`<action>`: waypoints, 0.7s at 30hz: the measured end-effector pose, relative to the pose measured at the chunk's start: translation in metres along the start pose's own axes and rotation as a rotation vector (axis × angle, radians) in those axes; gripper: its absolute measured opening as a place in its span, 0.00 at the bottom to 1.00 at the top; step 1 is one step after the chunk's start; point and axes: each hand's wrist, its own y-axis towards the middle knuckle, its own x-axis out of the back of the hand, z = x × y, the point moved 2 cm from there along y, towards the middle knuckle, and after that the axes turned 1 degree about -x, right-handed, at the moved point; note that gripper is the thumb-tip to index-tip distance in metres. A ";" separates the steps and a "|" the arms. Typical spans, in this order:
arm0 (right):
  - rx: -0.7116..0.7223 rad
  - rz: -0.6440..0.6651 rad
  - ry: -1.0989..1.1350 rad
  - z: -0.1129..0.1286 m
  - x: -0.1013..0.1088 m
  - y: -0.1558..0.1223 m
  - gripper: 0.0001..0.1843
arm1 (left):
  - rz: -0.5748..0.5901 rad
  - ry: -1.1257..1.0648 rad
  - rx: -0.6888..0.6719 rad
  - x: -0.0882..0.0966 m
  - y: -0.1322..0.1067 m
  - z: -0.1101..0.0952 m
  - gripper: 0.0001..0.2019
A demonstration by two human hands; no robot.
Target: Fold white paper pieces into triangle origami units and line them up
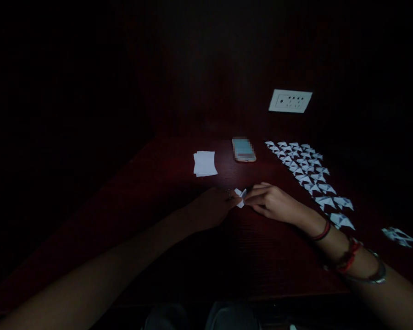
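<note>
The scene is very dark. My left hand (211, 207) and my right hand (271, 203) meet at the middle of a dark red table (248, 247). Both pinch a small folded piece of white paper (241, 196) between their fingertips, just above the tabletop. The left hand is in shadow, with a ring faintly visible on one finger. On my right wrist are red thread bands and a metal bangle.
A small stack of white paper squares (205, 163) lies behind the hands, with a phone (243, 150) to its right. Several folded white paper pieces (308, 172) lie in rows at the right, another (398, 235) farther right. A white wall socket (290, 101) sits behind.
</note>
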 end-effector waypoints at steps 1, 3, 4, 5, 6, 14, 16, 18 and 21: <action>0.011 -0.001 0.012 0.000 0.000 0.000 0.11 | -0.003 -0.003 0.002 0.000 0.000 0.000 0.20; 0.036 -0.004 0.045 0.000 0.001 0.000 0.11 | -0.008 -0.013 0.005 0.000 0.000 0.000 0.20; 0.048 -0.004 0.061 0.000 0.002 0.000 0.12 | -0.010 -0.020 0.006 0.000 0.000 0.000 0.21; 0.057 -0.003 0.076 0.000 0.002 0.000 0.12 | -0.011 -0.023 0.009 0.000 0.000 0.000 0.21; 0.062 0.000 0.088 0.000 0.002 0.000 0.12 | -0.012 -0.024 0.011 0.000 0.000 0.000 0.21; 0.015 0.017 0.128 -0.004 0.004 -0.002 0.11 | -0.030 -0.011 -0.010 -0.003 0.002 0.001 0.19; -0.015 -0.017 0.121 -0.007 0.005 -0.002 0.12 | -0.030 -0.013 -0.006 -0.003 0.002 0.001 0.20; -0.035 -0.045 0.093 -0.010 0.004 -0.003 0.13 | -0.032 -0.016 0.004 -0.003 0.002 0.001 0.21; -0.041 -0.038 0.047 -0.011 0.001 -0.002 0.13 | -0.027 -0.022 0.010 -0.003 0.002 0.000 0.20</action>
